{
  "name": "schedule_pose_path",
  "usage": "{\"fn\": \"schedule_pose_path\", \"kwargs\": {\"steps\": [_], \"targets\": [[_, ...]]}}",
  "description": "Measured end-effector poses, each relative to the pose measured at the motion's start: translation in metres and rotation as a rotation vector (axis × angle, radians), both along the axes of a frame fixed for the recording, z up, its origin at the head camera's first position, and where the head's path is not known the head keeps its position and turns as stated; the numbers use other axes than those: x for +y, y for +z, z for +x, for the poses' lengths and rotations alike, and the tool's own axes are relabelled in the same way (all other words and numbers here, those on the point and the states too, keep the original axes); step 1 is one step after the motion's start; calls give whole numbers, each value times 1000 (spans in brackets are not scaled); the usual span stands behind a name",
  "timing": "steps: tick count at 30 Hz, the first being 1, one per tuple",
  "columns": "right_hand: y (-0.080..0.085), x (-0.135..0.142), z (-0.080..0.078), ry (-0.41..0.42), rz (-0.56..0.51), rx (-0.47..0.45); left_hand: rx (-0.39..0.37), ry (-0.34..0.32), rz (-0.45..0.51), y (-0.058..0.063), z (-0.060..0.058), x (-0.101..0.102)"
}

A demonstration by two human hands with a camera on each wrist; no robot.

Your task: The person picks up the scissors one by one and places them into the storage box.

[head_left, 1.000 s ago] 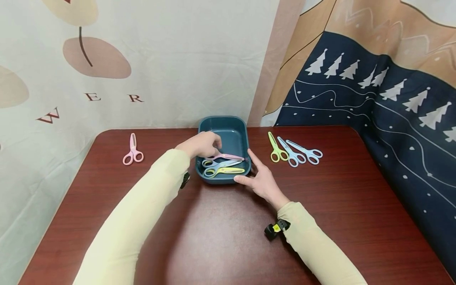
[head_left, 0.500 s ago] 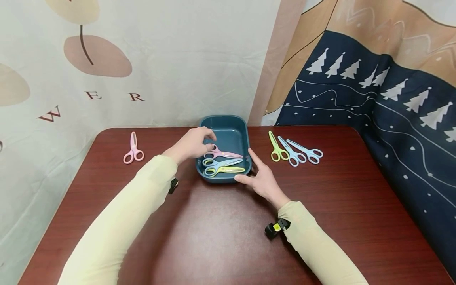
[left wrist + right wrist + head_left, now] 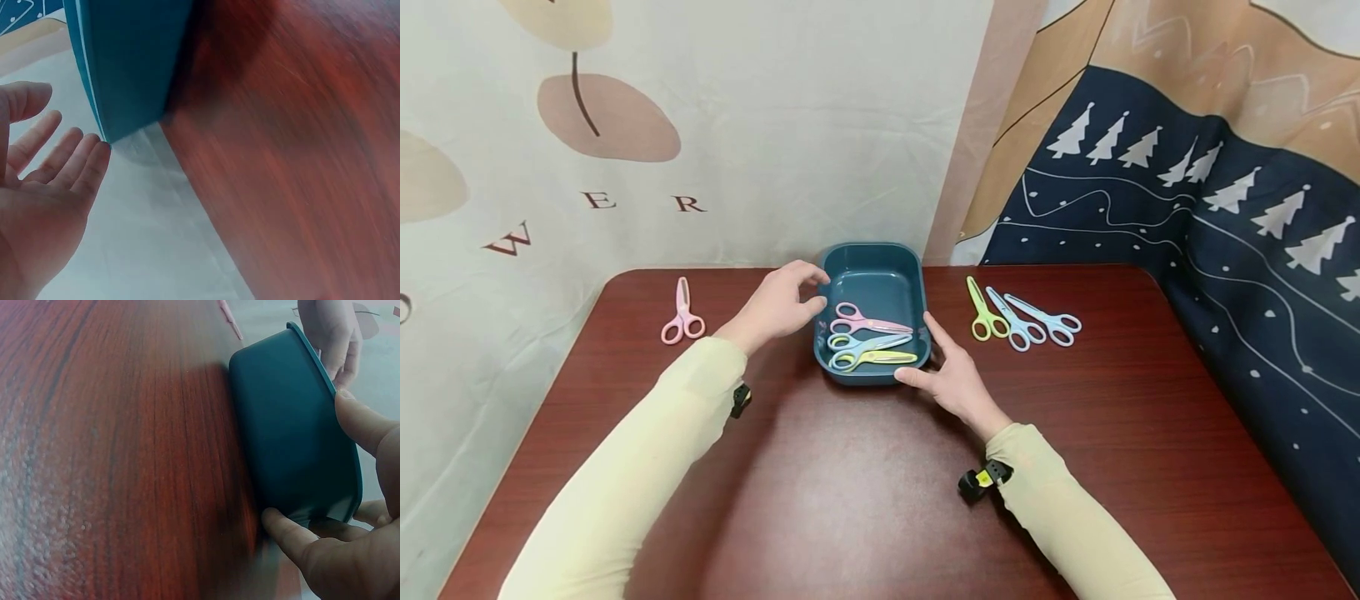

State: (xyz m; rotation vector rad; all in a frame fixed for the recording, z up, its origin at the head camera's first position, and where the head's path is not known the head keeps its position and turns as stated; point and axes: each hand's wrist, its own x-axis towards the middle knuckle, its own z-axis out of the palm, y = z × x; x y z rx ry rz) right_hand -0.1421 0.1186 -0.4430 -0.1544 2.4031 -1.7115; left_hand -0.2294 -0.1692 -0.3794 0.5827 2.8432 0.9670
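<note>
A dark teal rectangular bin (image 3: 880, 279) stands at the table's back edge. Lying in its near half are pink scissors (image 3: 880, 326), blue-and-green scissors (image 3: 880, 342) and blue-and-yellow scissors (image 3: 887, 357). My left hand (image 3: 782, 304) hovers at the bin's left rim, fingers loosely spread and holding nothing; the left wrist view has its fingertips right beside the bin's wall (image 3: 134, 69). With fingers extended, my right hand (image 3: 953, 382) rests against the bin's near right corner. Its thumb (image 3: 365, 419) touches the rim in the right wrist view.
On the table (image 3: 865, 483), another pink pair of scissors (image 3: 682, 313) lies at the left. Right of the bin are green scissors (image 3: 985, 310) and two light blue pairs, one (image 3: 1017, 321) beside the other (image 3: 1045, 319). Patterned cloth (image 3: 760, 125) hangs behind the table.
My left hand has come away from the pink scissors, leaving them in the bin, and has moved left to the rim. My right hand has stayed on the bin's corner.
</note>
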Motion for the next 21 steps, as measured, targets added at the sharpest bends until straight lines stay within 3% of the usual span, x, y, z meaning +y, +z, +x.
{"fn": "schedule_pose_path", "kwargs": {"steps": [8, 21], "targets": [[2, 0, 1, -6, -8, -12, 69, 34, -6, -7, 2, -21], [1, -1, 0, -9, -24, -4, 7, 104, -56, -8, 9, -49]]}}
